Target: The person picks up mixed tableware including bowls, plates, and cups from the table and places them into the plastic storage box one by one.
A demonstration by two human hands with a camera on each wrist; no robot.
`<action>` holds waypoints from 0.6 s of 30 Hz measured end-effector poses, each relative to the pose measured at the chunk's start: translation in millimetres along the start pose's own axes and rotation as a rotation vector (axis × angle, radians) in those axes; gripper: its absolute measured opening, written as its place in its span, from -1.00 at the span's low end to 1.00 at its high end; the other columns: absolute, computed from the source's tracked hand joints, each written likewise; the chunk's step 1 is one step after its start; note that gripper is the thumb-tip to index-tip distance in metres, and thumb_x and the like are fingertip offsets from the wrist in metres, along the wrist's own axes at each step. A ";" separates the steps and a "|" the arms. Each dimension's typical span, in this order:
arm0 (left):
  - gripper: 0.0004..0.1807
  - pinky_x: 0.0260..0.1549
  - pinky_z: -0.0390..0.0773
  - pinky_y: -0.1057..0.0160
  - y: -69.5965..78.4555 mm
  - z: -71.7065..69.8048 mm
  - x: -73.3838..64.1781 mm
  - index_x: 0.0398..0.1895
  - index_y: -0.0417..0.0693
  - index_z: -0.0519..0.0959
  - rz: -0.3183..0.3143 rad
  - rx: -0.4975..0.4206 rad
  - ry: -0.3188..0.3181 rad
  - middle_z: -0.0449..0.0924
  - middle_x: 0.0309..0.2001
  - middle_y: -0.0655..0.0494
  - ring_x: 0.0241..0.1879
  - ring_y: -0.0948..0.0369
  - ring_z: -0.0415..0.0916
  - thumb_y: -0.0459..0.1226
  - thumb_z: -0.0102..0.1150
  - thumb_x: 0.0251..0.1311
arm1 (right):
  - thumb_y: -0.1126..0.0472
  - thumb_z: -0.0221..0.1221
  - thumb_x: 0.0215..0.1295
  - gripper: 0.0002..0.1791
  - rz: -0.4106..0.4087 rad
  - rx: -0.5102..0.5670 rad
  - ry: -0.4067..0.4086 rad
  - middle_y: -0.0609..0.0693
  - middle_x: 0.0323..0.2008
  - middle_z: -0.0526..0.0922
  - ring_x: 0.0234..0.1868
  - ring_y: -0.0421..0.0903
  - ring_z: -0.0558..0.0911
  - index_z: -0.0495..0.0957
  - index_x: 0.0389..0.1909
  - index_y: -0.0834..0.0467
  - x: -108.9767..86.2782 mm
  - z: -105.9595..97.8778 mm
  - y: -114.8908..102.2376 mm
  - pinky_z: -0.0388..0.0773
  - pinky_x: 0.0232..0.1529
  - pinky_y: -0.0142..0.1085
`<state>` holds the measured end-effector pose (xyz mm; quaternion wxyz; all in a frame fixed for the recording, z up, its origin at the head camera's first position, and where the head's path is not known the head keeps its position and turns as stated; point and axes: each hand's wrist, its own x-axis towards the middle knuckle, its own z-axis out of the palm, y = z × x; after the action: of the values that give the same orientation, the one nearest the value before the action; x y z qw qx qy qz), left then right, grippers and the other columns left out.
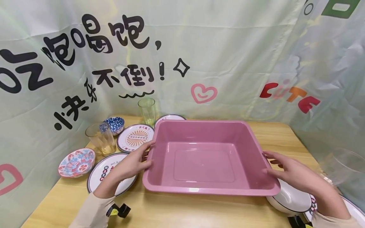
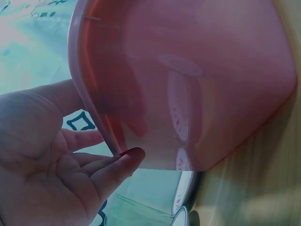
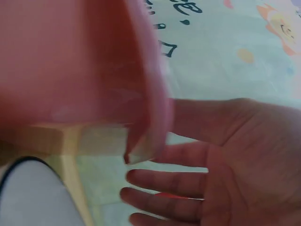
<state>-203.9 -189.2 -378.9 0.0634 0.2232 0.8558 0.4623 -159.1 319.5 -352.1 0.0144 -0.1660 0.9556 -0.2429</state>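
The left hand [image 1: 131, 164] is gripping the tub [image 1: 203, 161] at one short side; the right hand [image 1: 293, 173] is pinching the opposite rim. The tub is lying between them over the table [image 1: 185, 212], its long axis running hand to hand, neither being nearer.

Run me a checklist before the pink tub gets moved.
1. Left grip set: ok, thumb and finger pinch the rim of the pink tub.
2. Right grip set: ok, thumb and index finger at the rim, the other fingers off it.
3. Tub empty: ok, its inside is bare.
4. Base off the table: cannot tell.
5. Room on the right: not ok, the white bowl sits close by the near corner.
6. Room on the left: not ok, a printed plate lies under the left arm.
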 end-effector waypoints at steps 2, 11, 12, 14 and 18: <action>-0.22 0.19 0.43 -0.01 -1.5 -0.8 -0.2 0.49 -0.24 0.04 0.001 -0.041 -0.012 0.16 0.41 -0.28 0.33 -0.18 0.24 -0.48 0.11 0.23 | -0.01 0.24 0.33 -0.30 0.021 -0.015 0.007 0.23 0.09 0.59 0.04 0.22 0.59 0.32 0.36 0.29 3.0 1.9 -0.4 0.54 -0.08 0.13; -0.23 0.01 0.59 0.11 -8.9 -2.6 3.6 0.50 -0.21 0.03 -0.008 -0.191 -0.065 0.21 0.35 -0.39 0.28 -0.24 0.29 -0.50 0.09 0.25 | 0.04 0.24 0.33 -0.23 0.063 0.065 -0.071 0.21 0.01 0.65 -0.01 0.09 0.64 0.21 0.39 0.37 11.3 0.1 5.4 0.59 -0.13 -0.24; -0.22 -0.01 0.61 0.10 -9.5 -3.4 4.5 0.51 -0.21 0.02 -0.010 -0.220 -0.074 0.21 0.34 -0.40 0.28 -0.24 0.30 -0.51 0.08 0.24 | 0.05 0.25 0.32 -0.21 0.058 0.079 -0.073 0.24 0.02 0.63 0.00 0.11 0.64 0.19 0.39 0.39 11.6 -0.5 5.9 0.59 -0.15 -0.30; -0.17 -0.07 0.64 0.10 -10.5 -5.3 6.1 0.53 -0.21 -0.04 -0.012 -0.264 -0.094 0.22 0.32 -0.44 0.25 -0.24 0.34 -0.53 0.07 0.23 | 0.06 0.25 0.33 -0.19 0.058 0.096 -0.067 0.29 0.07 0.59 0.02 0.15 0.63 0.15 0.40 0.43 13.4 -0.6 5.8 0.57 -0.17 -0.39; -0.09 -0.13 0.66 0.13 -10.3 -9.5 8.6 0.55 -0.20 -0.13 -0.024 -0.243 -0.110 0.27 0.28 -0.49 0.18 -0.21 0.42 -0.51 0.11 0.20 | 0.08 0.20 0.38 -0.24 0.035 0.040 -0.019 0.35 0.07 0.58 0.00 0.18 0.64 0.16 0.38 0.47 20.0 2.6 4.7 0.60 -0.12 -0.22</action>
<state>-217.8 -197.5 -381.1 0.1421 0.2286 0.7914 0.5489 -179.2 315.8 -355.6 0.0307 -0.1513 0.9532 -0.2600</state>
